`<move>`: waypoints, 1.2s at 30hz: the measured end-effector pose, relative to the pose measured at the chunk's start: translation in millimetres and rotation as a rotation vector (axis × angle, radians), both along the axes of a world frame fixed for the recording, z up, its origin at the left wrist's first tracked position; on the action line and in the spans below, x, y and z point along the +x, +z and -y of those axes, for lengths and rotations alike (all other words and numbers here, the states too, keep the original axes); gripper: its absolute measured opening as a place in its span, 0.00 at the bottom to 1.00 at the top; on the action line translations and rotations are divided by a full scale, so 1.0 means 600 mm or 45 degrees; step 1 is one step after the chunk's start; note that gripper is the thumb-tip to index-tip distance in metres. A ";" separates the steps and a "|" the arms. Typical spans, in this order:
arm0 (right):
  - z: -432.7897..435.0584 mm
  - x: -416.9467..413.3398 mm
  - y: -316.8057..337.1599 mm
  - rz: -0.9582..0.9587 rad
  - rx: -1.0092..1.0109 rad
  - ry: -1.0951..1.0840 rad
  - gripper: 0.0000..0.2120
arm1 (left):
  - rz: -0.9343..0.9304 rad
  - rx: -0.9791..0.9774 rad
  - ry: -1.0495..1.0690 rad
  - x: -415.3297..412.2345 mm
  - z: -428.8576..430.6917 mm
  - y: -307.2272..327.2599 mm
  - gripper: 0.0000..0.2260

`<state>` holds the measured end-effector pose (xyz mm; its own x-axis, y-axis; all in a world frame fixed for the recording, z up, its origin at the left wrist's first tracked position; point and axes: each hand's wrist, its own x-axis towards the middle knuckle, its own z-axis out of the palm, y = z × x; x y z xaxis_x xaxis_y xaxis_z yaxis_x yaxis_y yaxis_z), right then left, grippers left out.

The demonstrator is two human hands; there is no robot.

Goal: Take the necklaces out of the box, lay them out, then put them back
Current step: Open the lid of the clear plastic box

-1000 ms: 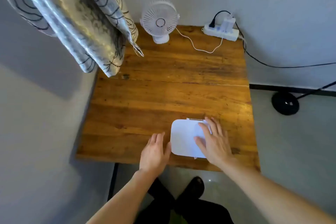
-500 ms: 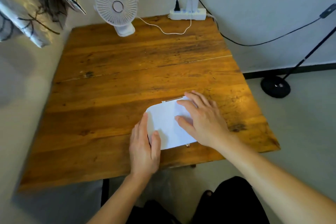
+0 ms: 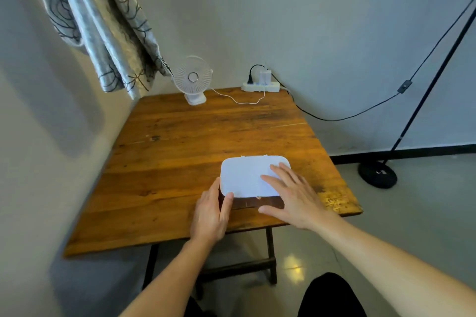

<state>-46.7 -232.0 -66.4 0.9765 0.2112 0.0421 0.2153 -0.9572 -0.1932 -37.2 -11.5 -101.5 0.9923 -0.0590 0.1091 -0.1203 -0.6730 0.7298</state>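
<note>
A white box with rounded corners lies shut near the front edge of the wooden table. A small clasp shows at the middle of its front side. My left hand grips the box's front left corner, with the thumb against the front edge. My right hand lies flat on the right part of the lid, its thumb down at the front of the box. No necklace is in sight; the inside of the box is hidden.
A small white fan and a white power strip stand at the table's far edge against the wall. A patterned curtain hangs at the far left. A black lamp stand base sits on the floor to the right.
The view has tilted up and pulled back. My left hand has closed onto the box's front left corner, and my right thumb has dropped to the front of the box.
</note>
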 end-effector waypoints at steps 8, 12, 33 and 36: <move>0.000 0.009 0.019 0.071 -0.018 -0.046 0.28 | 0.032 0.021 0.012 -0.001 -0.006 0.014 0.30; 0.001 0.024 0.059 0.242 0.214 -0.069 0.24 | 0.009 0.028 0.011 -0.001 -0.009 0.013 0.28; 0.022 0.284 0.004 -0.163 0.356 -0.615 0.25 | 0.134 0.299 0.003 0.023 -0.003 -0.022 0.32; 0.018 0.264 0.024 -0.117 0.224 -0.546 0.23 | 0.124 0.299 0.007 0.019 0.001 -0.018 0.31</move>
<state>111.7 -242.6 -52.0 0.9754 -0.2148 -0.0500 -0.2182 -0.9070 -0.3601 -25.7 -12.2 -112.5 0.9782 -0.0884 0.1881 -0.1780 -0.8236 0.5385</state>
